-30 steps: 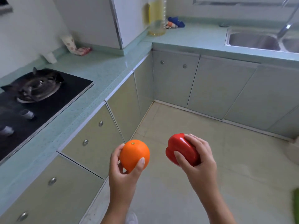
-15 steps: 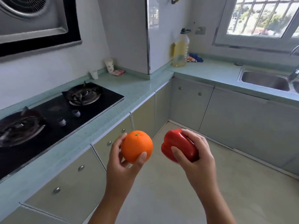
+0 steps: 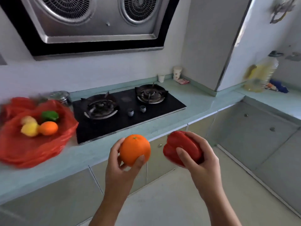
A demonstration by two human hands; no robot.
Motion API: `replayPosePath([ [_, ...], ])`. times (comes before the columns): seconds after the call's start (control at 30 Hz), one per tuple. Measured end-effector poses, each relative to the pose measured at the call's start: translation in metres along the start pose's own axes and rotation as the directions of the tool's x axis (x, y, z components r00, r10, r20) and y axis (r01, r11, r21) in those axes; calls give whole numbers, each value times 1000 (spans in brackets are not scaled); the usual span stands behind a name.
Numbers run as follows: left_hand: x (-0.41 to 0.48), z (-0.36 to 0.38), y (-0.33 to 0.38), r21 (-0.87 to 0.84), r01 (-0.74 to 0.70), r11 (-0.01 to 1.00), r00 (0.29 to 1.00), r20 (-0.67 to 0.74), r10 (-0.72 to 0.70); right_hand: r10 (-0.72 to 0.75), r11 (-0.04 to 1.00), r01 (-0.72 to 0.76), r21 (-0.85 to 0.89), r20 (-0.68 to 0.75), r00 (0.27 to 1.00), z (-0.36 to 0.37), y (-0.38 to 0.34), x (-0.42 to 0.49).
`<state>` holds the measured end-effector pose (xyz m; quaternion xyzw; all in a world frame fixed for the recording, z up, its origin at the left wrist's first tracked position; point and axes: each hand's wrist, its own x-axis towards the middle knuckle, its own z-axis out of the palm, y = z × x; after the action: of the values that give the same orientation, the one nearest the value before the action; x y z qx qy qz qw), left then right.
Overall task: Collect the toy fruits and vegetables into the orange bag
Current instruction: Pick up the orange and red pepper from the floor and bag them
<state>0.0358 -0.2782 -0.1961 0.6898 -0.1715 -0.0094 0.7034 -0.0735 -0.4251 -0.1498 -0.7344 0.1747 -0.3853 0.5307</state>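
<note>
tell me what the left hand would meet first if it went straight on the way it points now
Probably the front edge of the counter, just beyond the toy orange the left hand grips, then the black hob. Depth is unclear: the hand may be high enough to pass over it.

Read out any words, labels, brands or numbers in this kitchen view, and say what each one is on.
None can be read.
Oil bottle: any label is too blurred.
Paper cup: printed pattern, too small to read.
Pink packet beside it: too small to read.
Toy orange and red pepper: no print visible.
</note>
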Motion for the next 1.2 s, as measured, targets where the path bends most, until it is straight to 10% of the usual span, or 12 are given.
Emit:
replayPosePath([
  [0.6,118,-343,-67,2,45,999,882,-470,-39,16,991,-71,115,423,906,377,-19,4],
  [1.2,249,-391,-182,36,289,957,851,-467,-239,176,974,-228,-6,658,732,568,97,86],
])
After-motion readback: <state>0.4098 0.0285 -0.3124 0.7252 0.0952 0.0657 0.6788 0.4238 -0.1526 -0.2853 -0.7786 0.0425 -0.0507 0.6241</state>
